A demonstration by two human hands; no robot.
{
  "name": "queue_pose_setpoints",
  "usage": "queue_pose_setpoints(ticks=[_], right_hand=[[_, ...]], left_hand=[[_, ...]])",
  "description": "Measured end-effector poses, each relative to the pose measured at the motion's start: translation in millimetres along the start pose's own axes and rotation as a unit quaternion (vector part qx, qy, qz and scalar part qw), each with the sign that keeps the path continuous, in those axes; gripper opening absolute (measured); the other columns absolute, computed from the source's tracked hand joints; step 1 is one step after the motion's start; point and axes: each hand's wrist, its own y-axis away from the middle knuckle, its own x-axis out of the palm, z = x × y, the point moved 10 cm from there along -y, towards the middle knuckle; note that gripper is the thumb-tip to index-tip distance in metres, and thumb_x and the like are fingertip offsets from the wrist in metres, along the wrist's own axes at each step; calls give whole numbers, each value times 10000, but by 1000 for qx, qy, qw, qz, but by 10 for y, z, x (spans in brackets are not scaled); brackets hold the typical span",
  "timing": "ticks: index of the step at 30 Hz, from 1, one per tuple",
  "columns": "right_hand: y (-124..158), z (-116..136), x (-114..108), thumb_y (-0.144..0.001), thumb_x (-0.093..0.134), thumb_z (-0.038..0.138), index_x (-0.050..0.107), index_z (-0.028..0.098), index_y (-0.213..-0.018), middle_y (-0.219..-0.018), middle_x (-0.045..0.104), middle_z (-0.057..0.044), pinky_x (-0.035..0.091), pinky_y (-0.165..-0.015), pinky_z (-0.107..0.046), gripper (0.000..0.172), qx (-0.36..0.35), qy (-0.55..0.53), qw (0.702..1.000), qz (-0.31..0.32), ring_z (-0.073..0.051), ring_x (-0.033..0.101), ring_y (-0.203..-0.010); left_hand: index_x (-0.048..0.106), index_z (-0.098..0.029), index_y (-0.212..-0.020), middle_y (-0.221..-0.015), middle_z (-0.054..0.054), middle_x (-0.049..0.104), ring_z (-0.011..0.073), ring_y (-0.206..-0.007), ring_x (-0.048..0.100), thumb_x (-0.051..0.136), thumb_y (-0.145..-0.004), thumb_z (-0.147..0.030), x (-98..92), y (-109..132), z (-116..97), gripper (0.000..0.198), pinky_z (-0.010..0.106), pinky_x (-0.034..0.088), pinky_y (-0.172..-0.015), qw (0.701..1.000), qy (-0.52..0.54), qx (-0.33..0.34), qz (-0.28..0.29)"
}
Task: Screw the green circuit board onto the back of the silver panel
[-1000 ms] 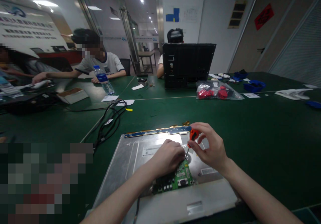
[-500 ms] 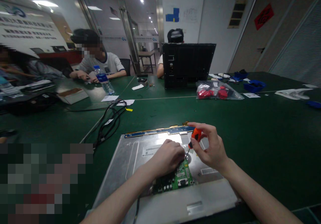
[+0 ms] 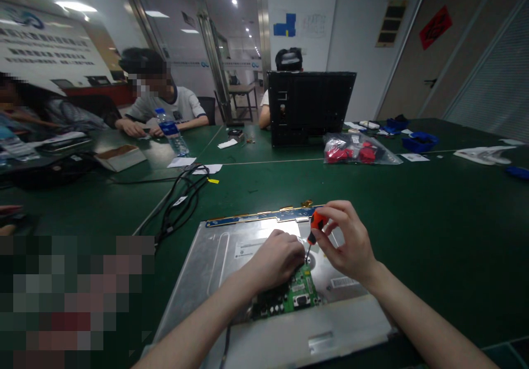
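Note:
A silver display panel [image 3: 206,281] lies back side up on the table in front of me. On it sits a green circuit board [image 3: 303,287], partly covered by my left hand [image 3: 281,259]. That hand's fingers are curled down at the board's upper edge; what they hold, if anything, is hidden. My right hand [image 3: 347,239] pinches the orange and black handle of a screwdriver [image 3: 317,223]. The tool tilts, its tip at the top corner of the board beside my left fingers. A blue circuit strip [image 3: 256,217] runs along the panel's far edge.
Black cables [image 3: 182,204] lie left of the panel. Farther back are a water bottle [image 3: 171,132], an open box [image 3: 119,158], a black monitor [image 3: 309,107] and a plastic bag with red items [image 3: 359,150]. Blue trays [image 3: 419,142] stand at right. Other people sit around the green table [image 3: 413,215].
The screwdriver's handle has tipped slightly left and become more upright, and my right fingers have shifted on it. My left hand and the panel stay in place.

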Motion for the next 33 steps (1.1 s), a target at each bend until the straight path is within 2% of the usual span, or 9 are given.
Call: queue_pose_setpoints(ticks=[7,13,20,28,33], right_hand=[[-12,22,5,-889,528,134,503,221,-1248,-1037,621,-77,572,-516,-250,370,-7,-8,1000,2,-158,637,-760],[-21,38,-1,-915,632,243,509,238,-1203,-902,628,-27,554,-506,-236,313,-31,3,1000,0,-143,618,-701],[-26,29,-44,-910,643,209,566,241,-1184,-997,575,-53,564,-502,-240,287,-23,25,999,-15,-136,628,-710],[9,10,-6,-879,585,105,548,219,-1254,-1047,632,-83,578,-563,-259,394,-13,0,1000,0,-174,645,-817],[0,40,-4,-890,618,173,526,206,-1226,-995,658,-72,554,-523,-244,349,-26,-8,1000,-3,-160,638,-757]], left_hand=[[649,-164,-796,-796,36,669,178,-749,601,564,-886,-90,15,15,10,144,328,415,-762,1000,3,-1,1],[649,-167,-823,-856,38,691,182,-801,623,559,-877,-75,14,17,12,140,322,422,-790,1000,9,-1,3],[645,-168,-788,-803,30,677,178,-756,601,558,-876,-78,7,12,9,153,321,419,-766,1000,7,-1,4],[641,-166,-775,-768,28,658,180,-737,595,557,-871,-87,15,6,13,150,331,412,-749,1000,1,3,-2],[644,-161,-802,-817,36,681,188,-774,624,561,-877,-84,25,9,17,136,333,420,-763,1000,6,5,1]])
